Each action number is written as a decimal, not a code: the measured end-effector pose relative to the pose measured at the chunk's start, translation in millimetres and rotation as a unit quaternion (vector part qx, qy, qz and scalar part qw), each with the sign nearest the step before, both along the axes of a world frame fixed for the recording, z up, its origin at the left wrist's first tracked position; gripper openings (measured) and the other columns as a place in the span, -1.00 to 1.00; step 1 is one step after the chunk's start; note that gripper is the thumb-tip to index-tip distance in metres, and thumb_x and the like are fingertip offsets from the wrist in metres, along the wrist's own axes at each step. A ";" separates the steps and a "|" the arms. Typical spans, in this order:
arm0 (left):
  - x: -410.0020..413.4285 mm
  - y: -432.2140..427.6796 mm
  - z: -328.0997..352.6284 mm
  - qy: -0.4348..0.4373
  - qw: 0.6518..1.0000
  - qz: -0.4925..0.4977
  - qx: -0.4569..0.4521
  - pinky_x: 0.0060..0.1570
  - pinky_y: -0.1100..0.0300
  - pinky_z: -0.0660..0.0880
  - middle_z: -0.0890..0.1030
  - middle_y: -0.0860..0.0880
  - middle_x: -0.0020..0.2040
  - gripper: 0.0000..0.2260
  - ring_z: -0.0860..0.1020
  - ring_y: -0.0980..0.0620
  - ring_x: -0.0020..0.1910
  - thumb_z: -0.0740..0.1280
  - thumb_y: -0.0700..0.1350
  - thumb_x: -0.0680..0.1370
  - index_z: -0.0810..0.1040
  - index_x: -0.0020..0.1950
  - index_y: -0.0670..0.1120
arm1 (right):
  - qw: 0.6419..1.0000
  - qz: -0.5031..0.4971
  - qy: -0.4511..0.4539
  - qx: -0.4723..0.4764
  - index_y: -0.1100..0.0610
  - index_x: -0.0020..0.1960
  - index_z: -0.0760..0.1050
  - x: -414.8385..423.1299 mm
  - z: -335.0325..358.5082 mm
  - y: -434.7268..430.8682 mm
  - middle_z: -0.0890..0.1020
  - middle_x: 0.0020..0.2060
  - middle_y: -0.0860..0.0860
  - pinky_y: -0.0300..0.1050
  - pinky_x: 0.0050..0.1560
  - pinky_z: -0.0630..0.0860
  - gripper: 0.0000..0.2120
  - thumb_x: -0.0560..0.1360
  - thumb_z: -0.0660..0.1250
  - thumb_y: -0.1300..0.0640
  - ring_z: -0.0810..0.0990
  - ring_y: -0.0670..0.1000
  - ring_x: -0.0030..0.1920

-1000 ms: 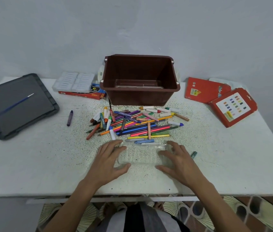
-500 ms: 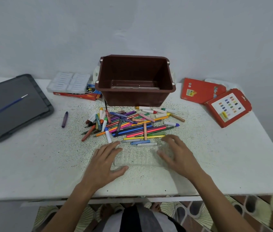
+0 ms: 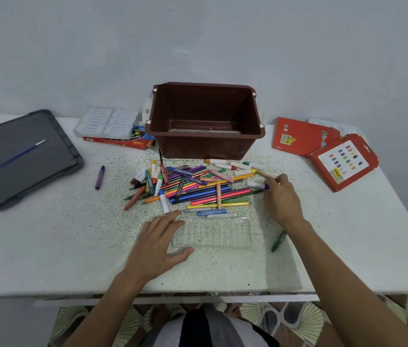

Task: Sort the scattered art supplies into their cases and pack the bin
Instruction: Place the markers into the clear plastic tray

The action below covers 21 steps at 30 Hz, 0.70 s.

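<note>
A clear plastic case tray (image 3: 214, 234) lies at the near middle of the white table (image 3: 47, 246). My left hand (image 3: 157, 244) rests on its left end with straight fingers. Behind the tray is a pile of several coloured markers, pencils and crayons (image 3: 192, 189). At the pile's right edge, the fingertips of my right hand (image 3: 283, 199) pinch the blue-capped end of a white marker (image 3: 254, 184). The brown bin (image 3: 203, 147) stands behind the pile, with something flat and clear on its floor.
A green marker (image 3: 279, 241) lies right of the tray and a purple crayon (image 3: 99, 177) left of the pile. A grey lid (image 3: 20, 156) with a thin brush is at far left. White cases (image 3: 107, 121) on a red box sit back left. Two red cardboard cases (image 3: 343, 162) are back right.
My right hand left the tray's right end and moved up and right to the white marker at the pile's edge. My left hand stayed on the tray.
</note>
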State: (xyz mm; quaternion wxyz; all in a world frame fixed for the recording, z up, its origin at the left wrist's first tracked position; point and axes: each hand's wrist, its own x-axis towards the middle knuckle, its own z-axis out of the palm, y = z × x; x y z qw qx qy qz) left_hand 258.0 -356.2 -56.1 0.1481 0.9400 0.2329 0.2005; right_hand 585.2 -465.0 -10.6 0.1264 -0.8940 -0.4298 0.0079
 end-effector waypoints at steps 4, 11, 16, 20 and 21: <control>-0.7 -0.5 0.7 -0.002 1.000 0.002 -0.007 0.18 -0.03 0.44 0.43 0.05 0.41 -0.46 0.47 -0.02 0.27 0.34 0.30 0.49 0.54 0.28 -0.06 | 0.998 -0.013 0.029 0.048 0.24 0.14 0.55 2.4 1.3 -2.6 0.49 0.01 0.16 -0.04 -0.24 0.47 -0.81 0.59 0.23 0.22 0.49 0.15 -0.16; 0.3 -0.6 2.3 -0.006 1.000 0.001 -0.004 0.19 -0.02 0.44 0.43 0.04 0.41 -0.47 0.47 -0.02 0.27 0.37 0.28 0.48 0.55 0.28 -0.06 | 0.939 -0.036 0.244 0.240 0.08 0.03 0.57 -20.6 31.0 -24.6 0.59 0.04 0.00 -0.25 -0.16 0.48 -0.89 0.53 0.39 0.22 0.58 -0.10 -0.12; 0.0 -1.1 2.6 -0.008 1.000 0.001 -0.004 0.17 -0.02 0.44 0.44 0.04 0.41 -0.47 0.48 -0.02 0.24 0.37 0.27 0.47 0.55 0.27 -0.07 | 0.885 -0.009 0.382 0.266 0.02 0.04 0.62 -44.6 48.0 -50.3 0.67 -0.11 -0.13 -0.04 -0.04 0.58 -0.82 0.54 0.36 0.27 0.62 0.00 -0.12; 0.5 -0.7 2.4 -0.008 1.000 0.001 -0.002 0.15 -0.02 0.45 0.44 0.04 0.40 -0.47 0.47 -0.02 0.24 0.37 0.27 0.47 0.56 0.26 -0.07 | 0.896 0.050 0.393 0.201 0.01 0.03 0.64 -50.3 46.2 -61.1 0.68 -0.11 -0.12 -0.25 -0.14 0.54 -0.79 0.55 0.34 0.28 0.58 -0.11 -0.21; 0.4 -0.8 2.5 -0.007 1.000 0.002 -0.003 0.15 -0.02 0.46 0.44 0.04 0.40 -0.47 0.47 -0.02 0.25 0.36 0.28 0.47 0.56 0.27 -0.07 | 0.903 0.064 0.387 0.175 0.00 0.03 0.64 -50.2 43.4 -61.7 0.67 -0.10 -0.08 -0.29 -0.17 0.52 -0.78 0.55 0.34 0.28 0.57 -0.12 -0.22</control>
